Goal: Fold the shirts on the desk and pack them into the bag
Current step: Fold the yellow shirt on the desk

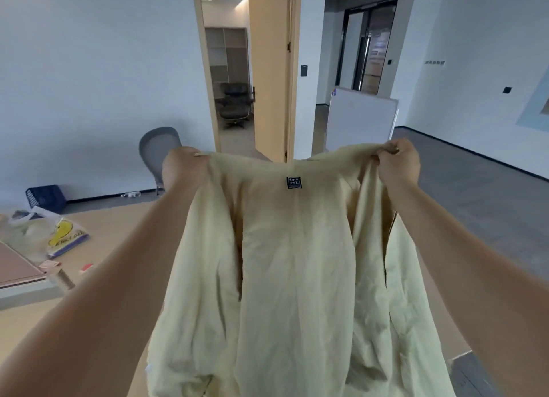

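— Where is the shirt right now?

— The pale yellow shirt [297, 263] is up in the air in front of the person, stretched between both hands at its top edge. The rest hangs down toward the near edge of the view, creased, with folds of cloth bunched on both sides. A small dark label [293, 182] sits just below the collar line, in the middle.

— And the hands?

— The left hand [182, 166] is closed on the shirt's top left corner, fingers curled into the cloth. The right hand [398, 162] pinches the top right corner, thumb and fingertips gripping a gathered bit of fabric. Both arms are stretched out, well apart, holding the top edge fairly taut.

— What's under it?

— A light wooden desk [118, 233] runs beneath the arms. On its far left lies a crumpled plastic bag [56, 236] with a yellow and blue print, well apart from the shirt. A flat pinkish board [15, 266] lies near the left edge.

— Anything behind?

— A grey office chair [159, 147] stands past the left hand, a dark crate [44, 197] on the floor by the wall, a whiteboard [361, 120] to the far right, and an open doorway with a black lounge chair [236, 105] inside.
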`<control>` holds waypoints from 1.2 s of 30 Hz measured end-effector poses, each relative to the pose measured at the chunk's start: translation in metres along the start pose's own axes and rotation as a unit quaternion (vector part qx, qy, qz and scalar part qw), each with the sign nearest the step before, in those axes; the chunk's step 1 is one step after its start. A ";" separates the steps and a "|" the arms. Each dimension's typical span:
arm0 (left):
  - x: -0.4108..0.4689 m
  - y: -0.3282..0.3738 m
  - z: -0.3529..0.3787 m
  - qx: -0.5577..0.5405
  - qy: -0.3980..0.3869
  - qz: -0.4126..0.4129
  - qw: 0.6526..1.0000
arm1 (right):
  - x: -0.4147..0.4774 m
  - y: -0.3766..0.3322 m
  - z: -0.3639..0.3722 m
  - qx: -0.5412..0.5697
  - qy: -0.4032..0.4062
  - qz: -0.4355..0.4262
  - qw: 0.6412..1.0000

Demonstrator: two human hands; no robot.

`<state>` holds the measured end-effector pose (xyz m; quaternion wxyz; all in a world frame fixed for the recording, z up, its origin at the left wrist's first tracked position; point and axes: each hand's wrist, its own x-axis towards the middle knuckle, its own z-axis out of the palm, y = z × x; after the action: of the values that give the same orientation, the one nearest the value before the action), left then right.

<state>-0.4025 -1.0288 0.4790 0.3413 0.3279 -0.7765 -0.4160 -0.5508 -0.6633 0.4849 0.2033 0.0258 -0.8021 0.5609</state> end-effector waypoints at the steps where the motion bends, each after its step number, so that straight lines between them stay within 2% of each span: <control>1: 0.008 -0.014 0.016 0.010 0.004 -0.017 1.000 | 0.010 0.015 0.016 -0.009 -0.013 0.005 1.000; 6: 0.026 -0.067 0.094 0.046 0.005 -0.040 0.998 | 0.048 0.099 0.095 -0.077 -0.068 0.015 0.995; 10: 0.040 -0.129 0.151 0.074 0.001 -0.088 0.993 | 0.051 0.168 0.152 -0.098 -0.136 0.060 0.984; 16: 0.030 -0.193 0.205 0.177 -0.061 -0.118 0.975 | 0.038 0.251 0.205 -0.122 -0.232 0.103 0.960; 21: 0.017 -0.236 0.237 0.177 -0.086 -0.155 0.968 | 0.035 0.286 0.233 -0.110 -0.271 0.146 0.945; 25: 0.010 -0.239 0.253 0.092 -0.050 -0.177 0.979 | 0.037 0.284 0.255 -0.033 -0.335 0.182 0.924; 26: 0.008 -0.236 0.256 0.080 -0.046 -0.185 0.978 | 0.037 0.281 0.258 -0.047 -0.361 0.175 0.915; 28: 0.001 -0.231 0.260 0.086 -0.058 -0.184 0.977 | 0.033 0.275 0.265 -0.144 -0.395 0.125 0.899; 31: -0.018 -0.221 0.262 0.081 -0.092 -0.174 0.977 | 0.023 0.276 0.259 -0.243 -0.368 0.084 0.893; 34: -0.048 -0.214 0.270 0.077 -0.171 -0.185 0.965 | 0.001 0.284 0.226 -0.210 -0.349 0.103 0.907; 36: -0.073 -0.211 0.281 0.035 -0.230 -0.196 0.953 | -0.016 0.303 0.193 -0.200 -0.336 0.123 0.912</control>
<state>-0.5403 -0.9442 0.1584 0.0537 0.3808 -0.7686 -0.5113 -0.6752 -0.7305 0.1543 -0.1483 0.0727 -0.9152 0.3676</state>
